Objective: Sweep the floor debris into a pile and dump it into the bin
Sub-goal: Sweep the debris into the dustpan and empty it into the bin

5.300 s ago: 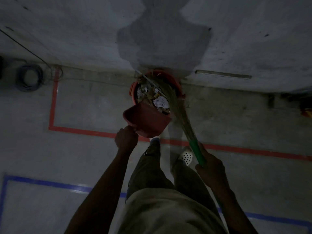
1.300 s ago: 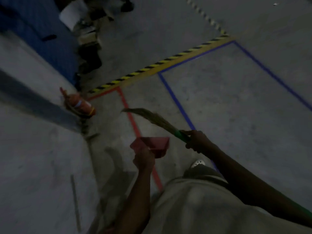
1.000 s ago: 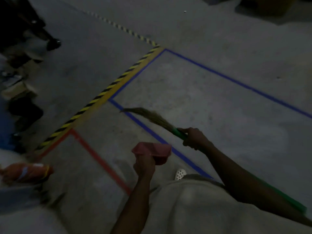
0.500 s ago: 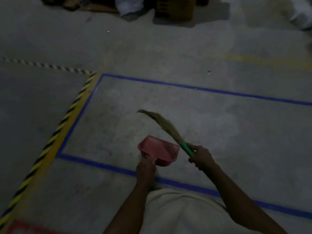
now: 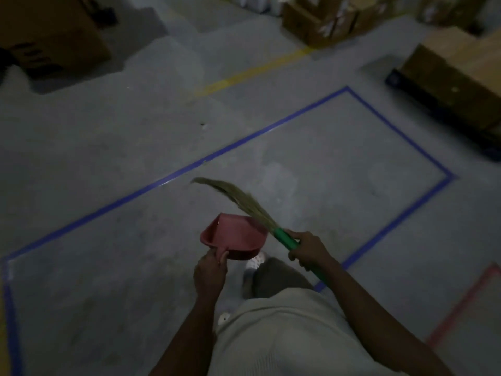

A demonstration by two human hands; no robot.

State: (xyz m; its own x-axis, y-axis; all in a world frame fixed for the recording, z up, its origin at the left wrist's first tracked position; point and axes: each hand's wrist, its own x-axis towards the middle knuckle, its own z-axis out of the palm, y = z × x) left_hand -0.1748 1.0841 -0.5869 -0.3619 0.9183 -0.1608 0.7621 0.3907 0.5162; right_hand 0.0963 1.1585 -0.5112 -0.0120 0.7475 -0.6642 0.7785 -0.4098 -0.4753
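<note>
My left hand [image 5: 210, 271] grips the handle of a red dustpan [image 5: 235, 236], held level in front of me above the floor; its pan looks empty. My right hand [image 5: 307, 249] grips the green handle of a grass broom [image 5: 244, 200], whose bristles point up and to the left over the dustpan, off the floor. A small speck of debris [image 5: 204, 126] lies on the grey concrete floor beyond the blue tape line. The bin is not in view.
A blue tape rectangle [image 5: 298, 118] marks the floor around me. Cardboard boxes [image 5: 320, 20] stand at the back, a large box [image 5: 51, 31] at the back left, stacked cartons on a pallet [image 5: 455, 74] at the right. A yellow line [image 5: 252, 71] and red tape [image 5: 466, 297] cross the floor.
I have turned away from the red bin, where the dustpan was tipped, and the view has swung round to the right. Both hands still hold the dustpan and broom in front of me.
</note>
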